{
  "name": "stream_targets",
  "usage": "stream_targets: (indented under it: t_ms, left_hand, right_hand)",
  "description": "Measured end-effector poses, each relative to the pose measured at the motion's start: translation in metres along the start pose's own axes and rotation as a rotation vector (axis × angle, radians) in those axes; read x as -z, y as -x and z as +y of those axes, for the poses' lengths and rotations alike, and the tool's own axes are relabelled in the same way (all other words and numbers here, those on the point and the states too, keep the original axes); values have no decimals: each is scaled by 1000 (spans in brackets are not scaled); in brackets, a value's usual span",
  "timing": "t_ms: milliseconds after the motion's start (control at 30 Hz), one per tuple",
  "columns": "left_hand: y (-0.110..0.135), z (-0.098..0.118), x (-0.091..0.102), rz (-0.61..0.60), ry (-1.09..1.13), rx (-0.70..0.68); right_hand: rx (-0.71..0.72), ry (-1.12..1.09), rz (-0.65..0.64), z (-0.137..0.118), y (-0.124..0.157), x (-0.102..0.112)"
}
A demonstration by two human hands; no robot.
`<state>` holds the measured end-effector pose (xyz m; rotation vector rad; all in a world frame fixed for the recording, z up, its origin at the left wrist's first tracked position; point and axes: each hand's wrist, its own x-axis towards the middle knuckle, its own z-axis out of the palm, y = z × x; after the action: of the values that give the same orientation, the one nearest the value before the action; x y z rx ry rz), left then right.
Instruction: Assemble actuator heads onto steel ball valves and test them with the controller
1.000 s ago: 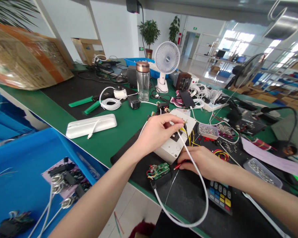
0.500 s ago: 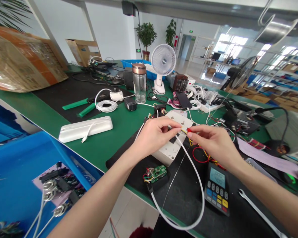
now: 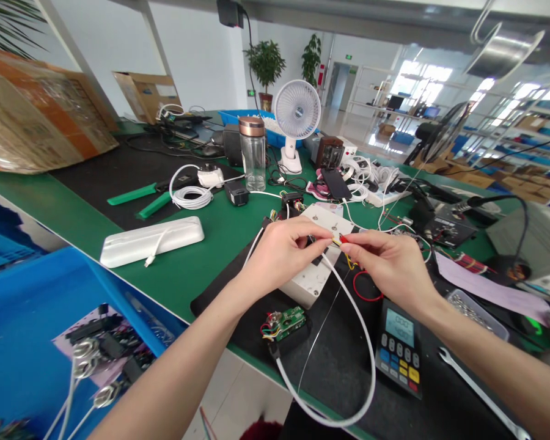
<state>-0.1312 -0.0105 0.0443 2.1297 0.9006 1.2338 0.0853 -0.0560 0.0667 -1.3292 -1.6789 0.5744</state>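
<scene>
My left hand (image 3: 288,247) is closed in a pinch at the wire end of a white cable (image 3: 371,342), where a thin yellow wire shows at the fingertips. Facing it closely, my right hand (image 3: 389,260) pinches a small red clip (image 3: 343,239). Yellow and red leads (image 3: 365,298) hang below the right hand. Both hands are over a pale metal box (image 3: 312,290), which they partly cover. The cable loops down to a green circuit board (image 3: 291,321) with coloured wires. A handheld meter (image 3: 398,348) with a lit display lies below my right hand.
An open-end wrench (image 3: 479,391) and a tray of small metal parts (image 3: 476,315) lie at the right. Beyond the hands stand a glass bottle (image 3: 255,160) and a white fan (image 3: 297,110). A blue bin (image 3: 22,293) adjoins the table's left edge.
The view has shifted slightly, so most things sit a little further left. My fingertips have come a little closer together; both hands keep their pinch.
</scene>
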Motion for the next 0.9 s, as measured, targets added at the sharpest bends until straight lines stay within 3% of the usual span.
stream_targets:
  t_ms: [533,900]
  left_hand:
    - [1,-3,-1,4,-25,2]
    - [0,0,1,-12,-31,-7]
  right_hand:
    - [-68,-77,-72,3,-3,1]
    - [-13,25,-43,1,-4,3]
